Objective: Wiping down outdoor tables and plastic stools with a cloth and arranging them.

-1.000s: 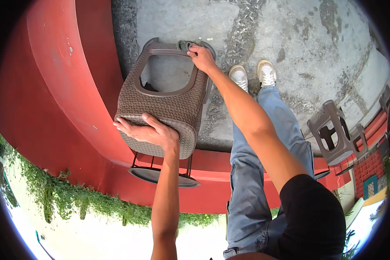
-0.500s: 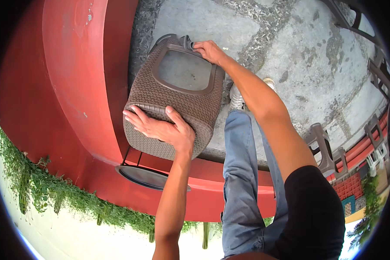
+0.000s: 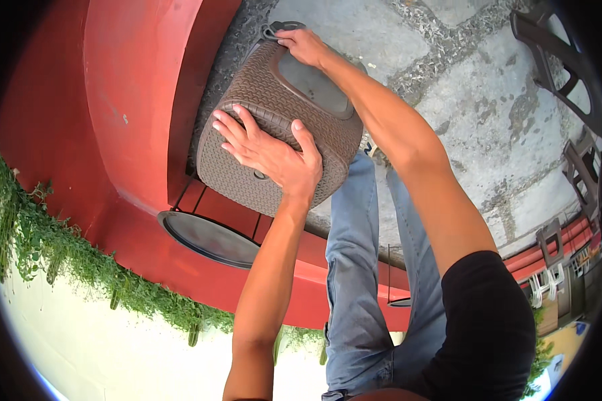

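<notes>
A brown plastic chair with a woven pattern [image 3: 247, 87] is in front of me at the upper middle, apparently tipped. A rounded opening shows in the side toward my right arm. My left hand [image 3: 274, 157] lies on its near rounded edge, fingers spread and palm against the weave. Below that palm a small round hole shows in the surface. At the chair's far end my right hand [image 3: 304, 47] pinches a grey cloth [image 3: 269, 32] against the frame. Part of the cloth is hidden behind the fingers.
A red curved wall [image 3: 137, 87] runs close along the chair's left. Dark oval trays or tabletops [image 3: 211, 238] hang by it on thin rods. Green plants [image 3: 134, 281] line the wall. More brown chairs [image 3: 558, 73] stand on the grey stone floor [image 3: 468, 134] at right.
The chair sits higher and farther right in view, its opening partly behind my right arm. My right hand with the cloth has shifted up and left; my left hand stays pressed on the chair.
</notes>
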A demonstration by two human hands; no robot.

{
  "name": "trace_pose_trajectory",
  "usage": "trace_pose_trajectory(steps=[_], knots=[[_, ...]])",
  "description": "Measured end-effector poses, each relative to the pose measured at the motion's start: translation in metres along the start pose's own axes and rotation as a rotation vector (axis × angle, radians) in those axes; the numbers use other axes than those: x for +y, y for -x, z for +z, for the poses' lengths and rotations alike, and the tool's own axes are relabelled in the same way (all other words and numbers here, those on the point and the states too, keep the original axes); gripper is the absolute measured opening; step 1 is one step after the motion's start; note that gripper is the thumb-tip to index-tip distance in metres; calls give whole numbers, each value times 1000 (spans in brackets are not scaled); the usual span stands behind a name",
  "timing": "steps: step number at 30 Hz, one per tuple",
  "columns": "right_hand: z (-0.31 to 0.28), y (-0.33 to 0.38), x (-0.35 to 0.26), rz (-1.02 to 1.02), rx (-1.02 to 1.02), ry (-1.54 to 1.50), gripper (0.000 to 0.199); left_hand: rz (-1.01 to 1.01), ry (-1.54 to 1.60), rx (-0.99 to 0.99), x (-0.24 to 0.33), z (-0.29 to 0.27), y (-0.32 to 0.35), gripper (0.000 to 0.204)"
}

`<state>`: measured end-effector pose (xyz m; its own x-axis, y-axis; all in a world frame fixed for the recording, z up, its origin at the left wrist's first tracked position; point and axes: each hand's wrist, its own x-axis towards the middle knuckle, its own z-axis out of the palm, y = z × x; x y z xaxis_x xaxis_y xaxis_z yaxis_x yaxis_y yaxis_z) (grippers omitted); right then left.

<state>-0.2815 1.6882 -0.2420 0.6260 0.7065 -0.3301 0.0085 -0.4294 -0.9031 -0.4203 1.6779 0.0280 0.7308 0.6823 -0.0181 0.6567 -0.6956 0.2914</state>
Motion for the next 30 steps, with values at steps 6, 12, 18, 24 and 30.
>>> trace_pose_trajectory(steps=[6,12,18,24,30], knots=[[-33,74,-88,34,-23,-361,35,-10,-3,-3,-3,-2,-1,88],[-36,14,-35,111,54,-175,47,-44,61,2,20,5,-9,91],[-33,13,-124,65,-320,-458,60,-112,33,-22,5,-9,-3,93],[-45,31,-164,-111,-409,-148,42,-166,43,-97,-2,-9,4,94],[-27,-54,-79,264,-477,114,49,-167,110,-90,5,-6,-3,94]])
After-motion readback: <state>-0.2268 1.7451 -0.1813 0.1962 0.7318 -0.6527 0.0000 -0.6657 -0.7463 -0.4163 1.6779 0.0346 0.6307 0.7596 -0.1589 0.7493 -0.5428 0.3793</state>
